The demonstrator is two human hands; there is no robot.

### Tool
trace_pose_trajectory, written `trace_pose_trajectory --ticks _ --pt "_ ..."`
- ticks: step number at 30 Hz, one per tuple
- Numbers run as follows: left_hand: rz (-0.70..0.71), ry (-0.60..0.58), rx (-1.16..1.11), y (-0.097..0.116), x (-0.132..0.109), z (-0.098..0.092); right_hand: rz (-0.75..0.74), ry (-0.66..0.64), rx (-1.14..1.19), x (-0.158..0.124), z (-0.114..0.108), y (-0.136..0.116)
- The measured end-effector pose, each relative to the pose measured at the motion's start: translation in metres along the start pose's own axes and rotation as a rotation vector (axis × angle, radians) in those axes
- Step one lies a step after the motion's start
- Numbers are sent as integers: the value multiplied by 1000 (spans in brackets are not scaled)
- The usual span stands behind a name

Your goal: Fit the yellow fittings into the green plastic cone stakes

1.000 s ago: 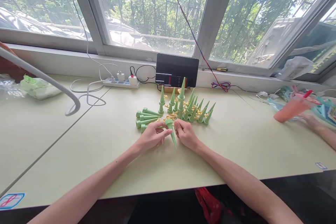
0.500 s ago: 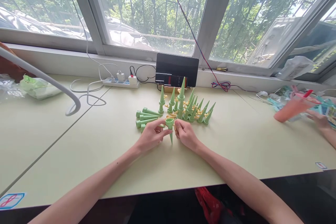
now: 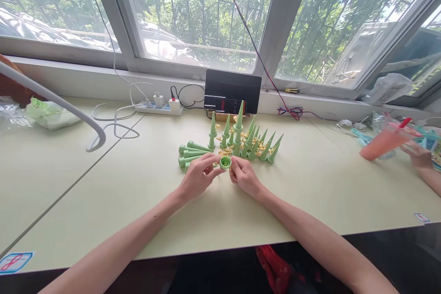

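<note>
My left hand [image 3: 200,174] pinches a green plastic watering spike [image 3: 225,162] by its collar. The spike's open round end faces me, so its hollow inside shows and its point is hidden. At the spike's right side my right hand [image 3: 245,176] is closed, fingertips together on a small yellow valve, mostly covered by the fingers. Beyond the hands stand several green spikes [image 3: 237,121], points up, with small yellow valves [image 3: 225,152] among them. Left of these, several loose spikes [image 3: 196,153] lie on their sides.
Behind the spikes a dark tablet [image 3: 232,87] leans by the window sill. A power strip [image 3: 160,108] with cables sits to its left. On the right are a pink drink cup [image 3: 386,141] and another person's hand [image 3: 417,154]. A white curved tube [image 3: 69,110] crosses the left.
The held spike has tipped: its open end now faces me, and its point, seen hanging down before, is out of sight. Both hands stay nearly in place.
</note>
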State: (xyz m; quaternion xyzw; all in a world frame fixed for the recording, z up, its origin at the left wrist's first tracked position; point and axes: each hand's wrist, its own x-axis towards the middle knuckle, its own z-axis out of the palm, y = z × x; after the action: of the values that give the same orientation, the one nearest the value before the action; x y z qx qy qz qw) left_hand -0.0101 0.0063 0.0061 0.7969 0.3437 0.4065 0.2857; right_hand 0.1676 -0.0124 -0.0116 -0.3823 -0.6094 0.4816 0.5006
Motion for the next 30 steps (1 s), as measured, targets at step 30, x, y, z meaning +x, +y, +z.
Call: trace_pose_trajectory --ticks 30 --pt "-486 -250 -622 2 0 3 -115 55 -341 0 -7 -2"
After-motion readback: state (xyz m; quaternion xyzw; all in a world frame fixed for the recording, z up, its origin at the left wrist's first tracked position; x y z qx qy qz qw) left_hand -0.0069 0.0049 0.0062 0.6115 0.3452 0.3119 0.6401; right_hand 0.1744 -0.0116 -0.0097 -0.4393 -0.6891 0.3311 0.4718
